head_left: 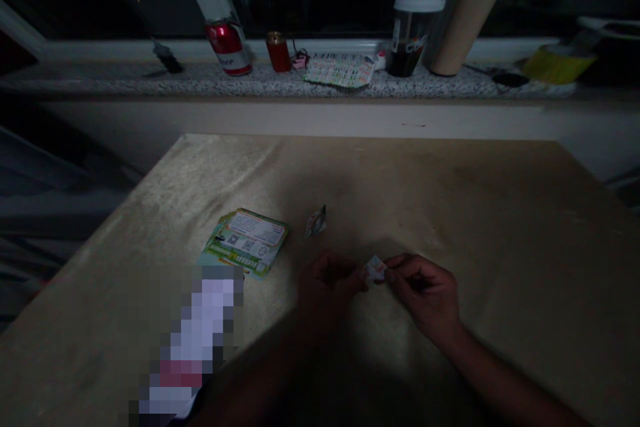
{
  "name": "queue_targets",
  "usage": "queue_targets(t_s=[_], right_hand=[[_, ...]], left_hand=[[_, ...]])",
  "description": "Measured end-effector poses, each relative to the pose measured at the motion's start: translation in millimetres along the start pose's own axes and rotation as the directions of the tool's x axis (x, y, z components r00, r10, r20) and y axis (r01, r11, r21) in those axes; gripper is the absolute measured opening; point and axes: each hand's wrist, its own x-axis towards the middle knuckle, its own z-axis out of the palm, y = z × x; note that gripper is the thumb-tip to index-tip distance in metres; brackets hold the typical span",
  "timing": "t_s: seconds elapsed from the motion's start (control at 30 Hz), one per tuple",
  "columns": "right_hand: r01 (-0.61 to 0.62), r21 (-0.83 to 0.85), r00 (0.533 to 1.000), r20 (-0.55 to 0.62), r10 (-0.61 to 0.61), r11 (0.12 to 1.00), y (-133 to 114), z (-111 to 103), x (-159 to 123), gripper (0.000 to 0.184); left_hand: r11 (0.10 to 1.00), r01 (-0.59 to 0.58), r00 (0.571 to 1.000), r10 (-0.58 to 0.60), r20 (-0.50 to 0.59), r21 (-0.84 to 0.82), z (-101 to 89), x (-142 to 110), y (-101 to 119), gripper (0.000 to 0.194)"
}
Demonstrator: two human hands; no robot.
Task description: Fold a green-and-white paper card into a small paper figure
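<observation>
Between both hands, above the table, is a small folded piece of printed paper (376, 268), whitish with coloured marks. My left hand (330, 279) pinches its left corner, and my right hand (425, 287) grips the right corner with thumb and fingers. Beyond the left hand a small folded paper shape (316, 221) stands on the table, printed with similar colours. Farther left lies a stack of green and white printed sheets (253, 237) with square codes on the top one. The dim light hides the finer folds.
A blurred-out bright object (200, 327) lies at the table's (525, 227) lower left. On the granite windowsill (190, 83) stand a red can (229, 48), a red lighter-like cylinder (279, 52), a crumpled printed sheet (340, 71), a lidded cup with dark drink (407, 37) and a cardboard tube (467, 13).
</observation>
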Motion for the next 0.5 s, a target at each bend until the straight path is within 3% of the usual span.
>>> queue_targets(t_s=[0.2, 0.4, 0.5], right_hand=[[-0.021, -0.013, 0.996, 0.087, 0.022, 1.000, 1.6, -0.4, -1.4, 0.015], [-0.123, -0.009, 0.978, 0.169, 0.123, 0.992, 3.7, 1.1, -0.9, 0.011], [-0.185, -0.034, 0.941, 0.283, 0.187, 0.982, 2.2, 1.7, 0.6, 0.022]], left_hand=[[0.998, -0.017, 0.983, 0.007, 0.182, 0.053, -3.1, 6.8, -0.5, 0.025], [0.987, -0.119, 0.979, 0.099, 0.178, 0.105, -5.5, 3.1, 6.4, 0.028], [0.987, -0.135, 0.974, 0.117, 0.195, 0.084, -3.0, -0.1, 5.7, 0.030]])
